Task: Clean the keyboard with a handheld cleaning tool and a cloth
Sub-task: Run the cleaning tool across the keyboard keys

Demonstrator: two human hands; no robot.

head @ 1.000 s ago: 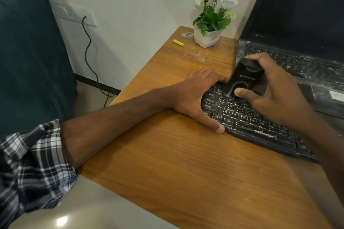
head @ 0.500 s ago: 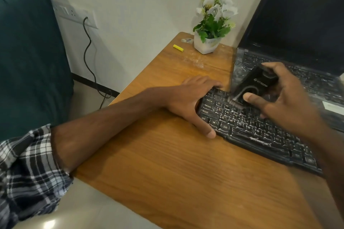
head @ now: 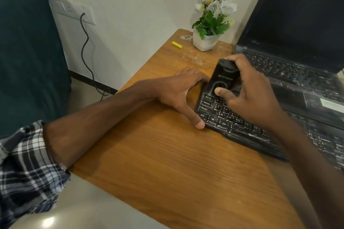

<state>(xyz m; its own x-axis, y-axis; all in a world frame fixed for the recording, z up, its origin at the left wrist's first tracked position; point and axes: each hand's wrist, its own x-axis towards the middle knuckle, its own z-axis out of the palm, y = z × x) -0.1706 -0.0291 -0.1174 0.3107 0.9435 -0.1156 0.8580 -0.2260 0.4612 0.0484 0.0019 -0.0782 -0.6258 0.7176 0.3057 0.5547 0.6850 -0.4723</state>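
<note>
Our left hand (head: 176, 92) lies palm down, fingers straight and thumb spread wide, the bare forearm reaching across from a rolled plaid sleeve (head: 28, 163). Our right hand (head: 249, 96) curls round the cleaning tool (head: 223, 78), thumb tip on its front.

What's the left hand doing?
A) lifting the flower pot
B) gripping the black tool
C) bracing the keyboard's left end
C: the left hand rests, fingers spread, against the left end of the keyboard; the right hand grips the cleaning tool.
</note>
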